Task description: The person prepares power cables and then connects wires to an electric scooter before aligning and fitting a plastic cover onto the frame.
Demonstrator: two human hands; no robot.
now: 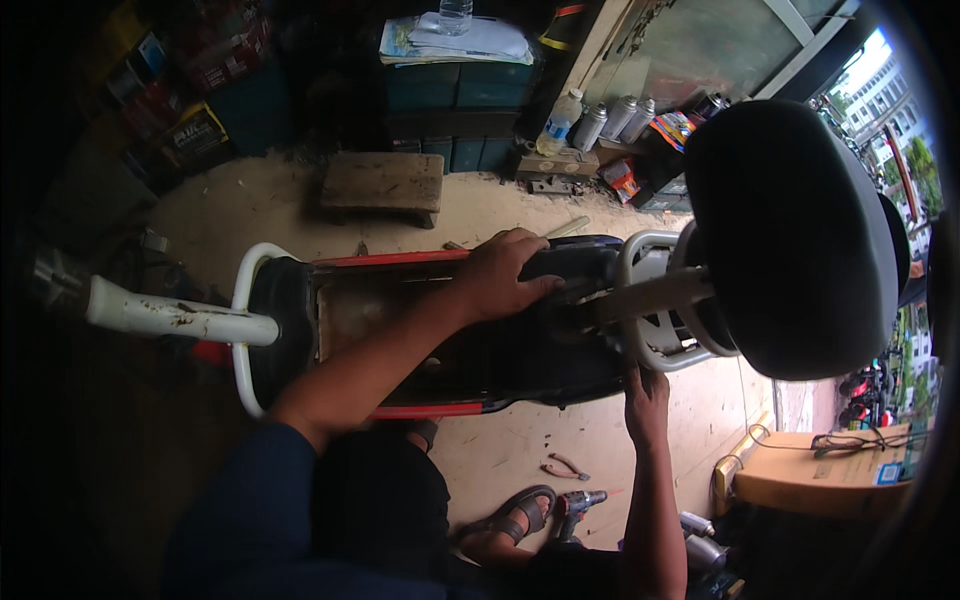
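A scooter body (560, 350) with black plastic panels and red side strips lies across the view in front of me. My left hand (505, 272) reaches over it and grips the far edge, thumb on the black panel and fingers over the rim. On the near edge, beside the white tubular frame (648, 358), is my right hand (647, 395); its fingers are partly hidden by the body. A black padded seat (790, 240) rises on a post at the right. To the left extends a white tube (185, 318) with rust patches.
On the floor lie pliers (565, 467) and a cordless drill (575, 508), near my sandaled foot (520, 518). A low wooden stool (383, 182) stands beyond the scooter. Spray cans (620, 116) and a bottle (560, 125) stand farther back; a cardboard box (825, 475) is at right.
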